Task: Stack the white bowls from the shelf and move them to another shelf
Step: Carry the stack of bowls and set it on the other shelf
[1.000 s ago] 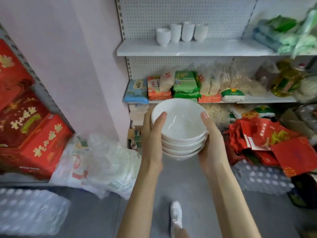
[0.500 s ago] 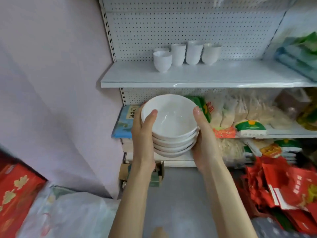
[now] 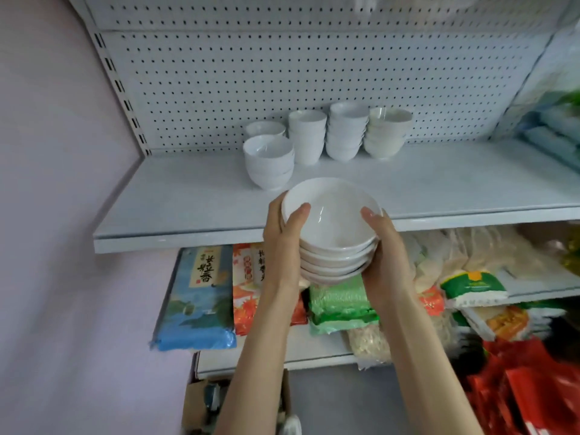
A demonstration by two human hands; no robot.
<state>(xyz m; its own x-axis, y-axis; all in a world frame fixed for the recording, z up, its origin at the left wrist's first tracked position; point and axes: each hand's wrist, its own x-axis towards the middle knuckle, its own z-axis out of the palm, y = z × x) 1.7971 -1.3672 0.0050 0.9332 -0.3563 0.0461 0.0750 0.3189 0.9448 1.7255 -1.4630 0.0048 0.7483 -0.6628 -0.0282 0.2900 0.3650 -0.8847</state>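
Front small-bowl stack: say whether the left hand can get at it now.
Probably not: left hand and right hand both grip the wide-bowl stack; the front small-bowl stack is otherwise unblocked.

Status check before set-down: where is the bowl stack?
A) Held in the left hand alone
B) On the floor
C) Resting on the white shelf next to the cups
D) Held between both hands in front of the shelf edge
D: the left hand and right hand each grip a side of the bowl stack, whose base hangs below the front edge of the white shelf.
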